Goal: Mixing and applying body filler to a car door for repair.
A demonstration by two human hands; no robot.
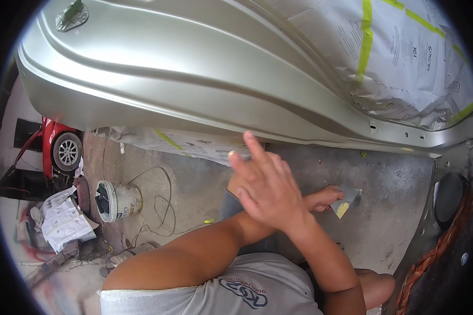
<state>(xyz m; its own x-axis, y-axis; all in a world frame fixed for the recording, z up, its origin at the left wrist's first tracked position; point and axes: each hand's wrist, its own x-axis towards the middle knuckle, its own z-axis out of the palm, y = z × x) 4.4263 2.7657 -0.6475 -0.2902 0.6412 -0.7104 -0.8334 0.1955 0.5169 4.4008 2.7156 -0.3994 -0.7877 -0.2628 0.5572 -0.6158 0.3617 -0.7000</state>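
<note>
My forearms cross in front of me. My right hand (268,186) is raised just below the lower edge of a silver-grey car body panel (194,89), its fingers stretched and apart. A small pale yellow dab shows on one fingertip. Behind it my left arm reaches across to the right. There my left hand (325,198) grips a thin grey putty spreader (350,195). A smear of yellow putty (343,210) lies near the spreader's lower corner. I cannot tell whether my right fingertips touch the panel edge.
White masking paper (404,58) with yellow-green tape covers the upper right. A white bucket (118,201) stands at left beside a loose cable (165,194) and a paper-covered object (65,220). Farther off is a red car (52,142). An open car door frame (431,210) borders the right.
</note>
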